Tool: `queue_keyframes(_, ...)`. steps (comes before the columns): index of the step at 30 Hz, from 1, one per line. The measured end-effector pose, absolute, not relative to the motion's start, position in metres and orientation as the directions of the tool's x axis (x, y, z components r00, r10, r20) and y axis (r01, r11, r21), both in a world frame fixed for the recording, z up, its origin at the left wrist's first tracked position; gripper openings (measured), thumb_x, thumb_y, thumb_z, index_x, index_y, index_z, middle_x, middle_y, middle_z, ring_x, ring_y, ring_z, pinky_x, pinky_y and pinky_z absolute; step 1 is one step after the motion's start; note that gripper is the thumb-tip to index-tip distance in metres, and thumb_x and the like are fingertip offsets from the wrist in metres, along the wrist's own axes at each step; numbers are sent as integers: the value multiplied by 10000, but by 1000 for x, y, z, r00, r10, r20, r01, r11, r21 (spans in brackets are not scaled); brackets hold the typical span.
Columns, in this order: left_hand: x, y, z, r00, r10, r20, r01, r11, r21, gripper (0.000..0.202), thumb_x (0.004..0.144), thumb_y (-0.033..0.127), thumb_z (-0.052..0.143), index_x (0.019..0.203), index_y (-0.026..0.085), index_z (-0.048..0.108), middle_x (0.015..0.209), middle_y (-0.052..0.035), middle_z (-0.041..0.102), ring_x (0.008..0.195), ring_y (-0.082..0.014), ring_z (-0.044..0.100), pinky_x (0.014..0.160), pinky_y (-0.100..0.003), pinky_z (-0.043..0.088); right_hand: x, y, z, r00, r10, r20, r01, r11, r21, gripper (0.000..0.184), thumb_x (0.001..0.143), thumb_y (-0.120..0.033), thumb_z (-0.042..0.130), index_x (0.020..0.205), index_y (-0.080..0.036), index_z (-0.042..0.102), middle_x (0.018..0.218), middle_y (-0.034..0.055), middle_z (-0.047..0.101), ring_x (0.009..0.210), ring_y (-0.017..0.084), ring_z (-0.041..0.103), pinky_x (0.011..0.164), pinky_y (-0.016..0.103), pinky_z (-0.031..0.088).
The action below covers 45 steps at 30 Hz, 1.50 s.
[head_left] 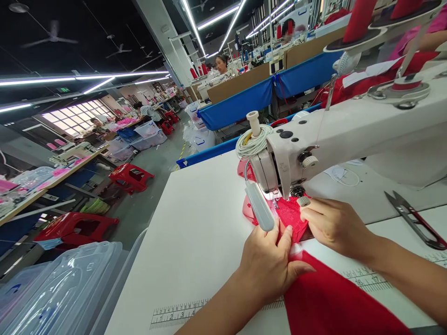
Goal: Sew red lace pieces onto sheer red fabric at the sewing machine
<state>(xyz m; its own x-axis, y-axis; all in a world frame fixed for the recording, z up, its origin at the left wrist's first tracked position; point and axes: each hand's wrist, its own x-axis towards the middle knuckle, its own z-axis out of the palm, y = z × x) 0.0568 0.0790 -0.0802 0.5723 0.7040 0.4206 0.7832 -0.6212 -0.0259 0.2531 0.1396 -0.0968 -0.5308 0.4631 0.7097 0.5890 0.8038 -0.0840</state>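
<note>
A white sewing machine (335, 130) stands over a piece of red lace fabric (295, 216), part of which lies under its presser foot (275, 203). My left hand (263, 265) holds the lace just in front of the foot, fingers closed on it and thumb stretched over the plain red cloth (331, 298). That cloth runs from the lace down to the table's front edge. On the right side of the needle area, my right hand (331, 225) pinches the lace's edge, its fingertips partly hidden. A small grey lamp (260, 204) hangs beside the needle, partly covering the work.
Black-and-red thread snips (415, 221) lie on the right of the white table (181, 242), which has printed ruler marks. Red thread cones (359, 21) stand above. Clear plastic bins (70, 279) and red stools (129, 177) are left; other people sit at machines further back.
</note>
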Motion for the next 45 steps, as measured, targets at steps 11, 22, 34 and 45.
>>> queue_keyframes(11, 54, 85, -87, 564, 702, 435, 802, -590, -89, 871, 915, 694, 100, 1135, 70, 667, 1088, -187, 682, 850, -287, 661, 570, -340, 530, 249, 147, -97, -528, 478, 701, 623, 779, -62, 319, 811, 61, 415, 593, -163, 482, 627, 0, 423, 577, 130, 350, 524, 265, 268)
queue_keyframes(22, 54, 83, -87, 570, 689, 448, 803, -583, -125, 892, 877, 751, 137, 1136, 80, 666, 968, -166, 698, 678, -230, 625, 534, -325, 499, 251, 150, -100, -535, 455, 712, 593, 803, -68, 328, 831, 43, 389, 583, -161, 455, 635, -3, 399, 578, 123, 339, 516, 259, 275)
queue_keyframes(34, 50, 83, -93, 527, 762, 375, 839, -536, -91, 812, 902, 723, 232, 1255, 87, 592, 1114, -199, 658, 903, -302, 644, 670, -379, 541, 251, 152, -99, -540, 489, 685, 599, 795, -96, 306, 829, 20, 371, 613, -164, 484, 672, 9, 443, 591, 128, 385, 520, 247, 307)
queue_keyframes(45, 55, 95, -82, 548, 681, 485, 832, -504, -233, 240, 907, 188, 511, 684, 177, 599, 639, -35, 575, 642, -185, 550, 584, -328, 426, 252, 151, -103, -580, 569, 583, 637, 763, -112, 209, 824, -60, 429, 911, -105, 613, 887, 107, 568, 761, 217, 535, 634, 315, 451)
